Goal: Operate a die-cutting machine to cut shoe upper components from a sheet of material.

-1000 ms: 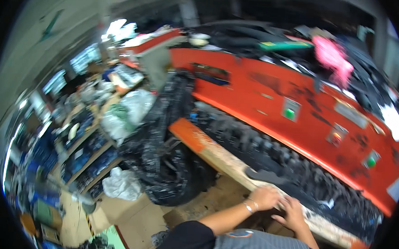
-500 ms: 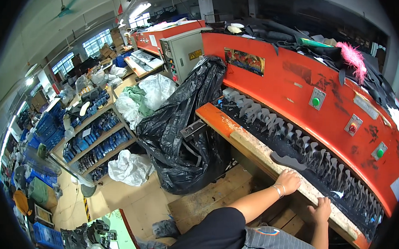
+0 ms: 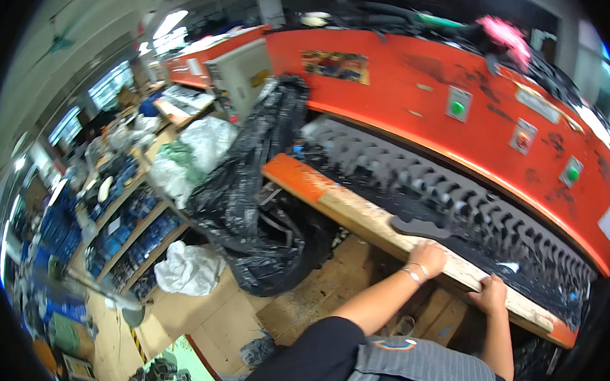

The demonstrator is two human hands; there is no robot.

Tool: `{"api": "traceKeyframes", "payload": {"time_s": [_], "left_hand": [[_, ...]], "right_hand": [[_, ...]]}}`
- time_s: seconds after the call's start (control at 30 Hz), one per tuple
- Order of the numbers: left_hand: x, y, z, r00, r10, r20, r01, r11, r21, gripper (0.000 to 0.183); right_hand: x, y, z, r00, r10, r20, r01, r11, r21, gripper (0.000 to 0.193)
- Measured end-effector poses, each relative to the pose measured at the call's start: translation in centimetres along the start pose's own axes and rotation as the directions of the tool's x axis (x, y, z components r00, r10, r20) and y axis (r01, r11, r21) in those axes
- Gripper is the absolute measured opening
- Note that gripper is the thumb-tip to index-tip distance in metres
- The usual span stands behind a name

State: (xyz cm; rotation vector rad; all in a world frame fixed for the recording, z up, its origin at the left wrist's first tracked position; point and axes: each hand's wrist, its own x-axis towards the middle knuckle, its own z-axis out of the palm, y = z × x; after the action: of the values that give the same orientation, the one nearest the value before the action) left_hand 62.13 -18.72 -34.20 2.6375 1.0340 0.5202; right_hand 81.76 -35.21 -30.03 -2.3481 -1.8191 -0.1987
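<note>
Bulging beside red machine (image 3: pixel 393 81): black bag (image 3: pixel 239 204)

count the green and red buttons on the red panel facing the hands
3, spaced along the red panel: a green button leftmost, a red button in the middle, another green button at right. More may be hidden beyond the view.

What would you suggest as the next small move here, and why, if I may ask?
Perhaps the left hand should reach for the dark grey shaped piece: it lies just beyond that hand, by the far edge of the wooden rail, while the right hand is farther along.
</note>
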Motion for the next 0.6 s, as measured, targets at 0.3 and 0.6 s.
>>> {"api": "traceKeyframes", "payload": {"time_s": [0.3,0.6], "left_hand": [[12.8,-5.0,2.5,0.951,-0.046,-0.306,-0.083,0.914,-0.396,0.025],[24.7,-4.1,4.0,0.903,0.232,-0.361,-0.271,0.961,-0.059,0.04]], "right_hand": [[16.3,5.4,6.7,0.94,-0.337,0.05,0.282,0.853,0.439,0.035],[34.4,5.7,2.4,0.985,-0.102,0.136,0.091,0.992,0.085,0.041]]}}
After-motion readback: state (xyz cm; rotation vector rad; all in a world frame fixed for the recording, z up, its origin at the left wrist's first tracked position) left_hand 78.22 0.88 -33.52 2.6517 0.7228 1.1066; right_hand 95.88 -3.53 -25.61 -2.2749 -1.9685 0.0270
